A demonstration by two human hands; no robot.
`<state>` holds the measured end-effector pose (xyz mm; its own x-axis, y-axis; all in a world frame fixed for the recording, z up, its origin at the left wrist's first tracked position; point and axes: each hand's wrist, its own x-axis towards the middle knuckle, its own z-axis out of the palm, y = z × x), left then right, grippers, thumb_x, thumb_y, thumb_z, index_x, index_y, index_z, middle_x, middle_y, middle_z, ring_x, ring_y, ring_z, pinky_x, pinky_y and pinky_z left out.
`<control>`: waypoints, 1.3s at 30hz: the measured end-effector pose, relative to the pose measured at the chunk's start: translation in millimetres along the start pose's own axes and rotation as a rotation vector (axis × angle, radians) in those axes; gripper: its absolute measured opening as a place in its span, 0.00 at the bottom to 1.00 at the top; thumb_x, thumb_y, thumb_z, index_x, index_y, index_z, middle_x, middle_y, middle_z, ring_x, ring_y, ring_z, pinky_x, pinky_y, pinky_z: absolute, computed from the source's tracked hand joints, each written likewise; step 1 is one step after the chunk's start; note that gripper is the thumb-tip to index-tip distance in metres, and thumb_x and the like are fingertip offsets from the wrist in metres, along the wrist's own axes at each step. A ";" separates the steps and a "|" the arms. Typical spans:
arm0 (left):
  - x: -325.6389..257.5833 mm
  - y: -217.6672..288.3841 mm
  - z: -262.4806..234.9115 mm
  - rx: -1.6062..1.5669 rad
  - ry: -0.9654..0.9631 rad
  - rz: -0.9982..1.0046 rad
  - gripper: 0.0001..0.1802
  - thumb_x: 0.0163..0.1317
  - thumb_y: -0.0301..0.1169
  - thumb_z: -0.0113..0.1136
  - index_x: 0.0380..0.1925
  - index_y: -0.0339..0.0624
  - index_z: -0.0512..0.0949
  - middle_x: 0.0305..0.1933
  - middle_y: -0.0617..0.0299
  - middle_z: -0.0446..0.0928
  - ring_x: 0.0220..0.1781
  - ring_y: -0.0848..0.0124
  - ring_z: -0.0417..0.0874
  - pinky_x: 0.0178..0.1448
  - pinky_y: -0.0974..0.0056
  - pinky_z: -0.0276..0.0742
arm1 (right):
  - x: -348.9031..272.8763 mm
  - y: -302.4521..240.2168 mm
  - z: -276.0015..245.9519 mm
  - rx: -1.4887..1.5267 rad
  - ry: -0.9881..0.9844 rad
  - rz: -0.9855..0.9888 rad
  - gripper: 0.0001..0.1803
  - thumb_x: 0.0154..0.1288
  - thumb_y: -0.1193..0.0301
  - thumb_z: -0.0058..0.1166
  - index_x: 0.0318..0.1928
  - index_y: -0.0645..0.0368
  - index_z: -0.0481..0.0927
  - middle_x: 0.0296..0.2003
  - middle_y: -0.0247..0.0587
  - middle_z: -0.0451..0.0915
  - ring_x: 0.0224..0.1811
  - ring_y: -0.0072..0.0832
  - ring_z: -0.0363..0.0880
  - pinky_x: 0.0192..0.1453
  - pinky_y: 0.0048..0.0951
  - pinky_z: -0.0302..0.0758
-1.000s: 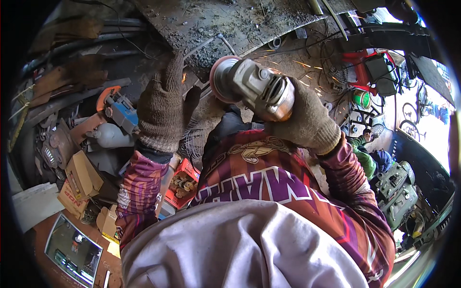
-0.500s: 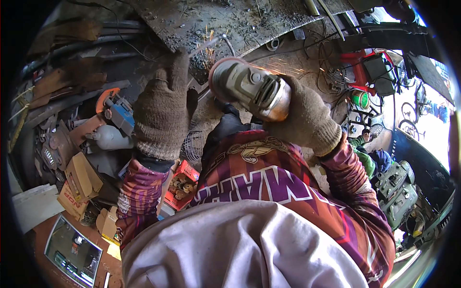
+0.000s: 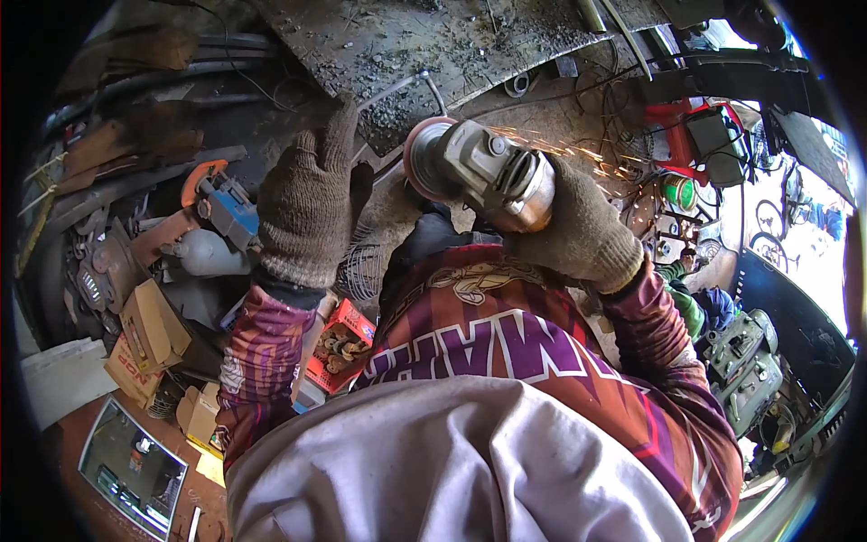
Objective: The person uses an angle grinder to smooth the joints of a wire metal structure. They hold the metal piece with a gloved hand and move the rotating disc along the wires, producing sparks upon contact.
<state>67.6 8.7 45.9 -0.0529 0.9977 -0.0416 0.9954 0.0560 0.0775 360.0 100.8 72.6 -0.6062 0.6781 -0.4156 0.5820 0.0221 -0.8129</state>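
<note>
My right hand (image 3: 587, 221), in a brown knitted glove, is wrapped round the body of an angle grinder (image 3: 492, 163). Its round disc (image 3: 428, 159) faces left, just nearer than the bent end of a thin metal rod (image 3: 395, 90). Orange sparks stream off to the right of the grinder. My left hand (image 3: 307, 203), gloved alike, is closed at the edge of the worktable (image 3: 379, 45). The rod runs out from its fingertips over the tabletop and bends back near the disc. Exactly how the fingers grip the rod is hidden by the glove.
Dark debris litters the worktable. At left lie a blue and orange tool (image 3: 226, 212), a grey rounded tank (image 3: 203, 253) and cardboard boxes (image 3: 149, 334). A red box of round parts (image 3: 339, 348) stands below. At right are cables, a red chair (image 3: 673, 144) and another person (image 3: 691, 298).
The grinder has shifted slightly right and toward me, its disc now more in view. Sparks by the rod have gone, while those to the right have spread farther. My left hand has hardly moved.
</note>
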 end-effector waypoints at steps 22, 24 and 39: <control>18.4 -6.0 -33.7 -0.325 -0.123 -0.141 0.55 0.53 0.40 0.80 0.79 0.49 0.61 0.62 0.41 0.78 0.61 0.50 0.83 0.63 0.51 0.82 | -8.9 1.9 -13.0 -0.191 0.057 0.092 0.45 0.44 0.60 0.80 0.64 0.60 0.77 0.51 0.54 0.87 0.55 0.50 0.88 0.60 0.45 0.83; 24.9 -7.7 -44.2 -0.214 -0.214 -0.085 0.54 0.52 0.40 0.80 0.78 0.51 0.61 0.61 0.42 0.78 0.60 0.49 0.84 0.60 0.49 0.84 | -8.0 5.8 -14.3 -0.201 0.042 0.032 0.45 0.45 0.60 0.80 0.65 0.59 0.77 0.52 0.54 0.87 0.55 0.50 0.88 0.60 0.46 0.83; 59.6 0.3 -72.7 0.198 -0.197 0.227 0.53 0.52 0.39 0.80 0.77 0.45 0.62 0.64 0.43 0.76 0.64 0.47 0.82 0.65 0.49 0.82 | 10.2 -1.8 -26.3 -0.305 -0.109 -0.003 0.49 0.45 0.56 0.82 0.67 0.58 0.74 0.53 0.54 0.86 0.57 0.52 0.86 0.61 0.46 0.82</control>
<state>58.9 70.9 115.9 0.1683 0.9565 -0.2382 0.9772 -0.1937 -0.0873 367.0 127.0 80.6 -0.6529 0.5950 -0.4686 0.7060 0.2541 -0.6610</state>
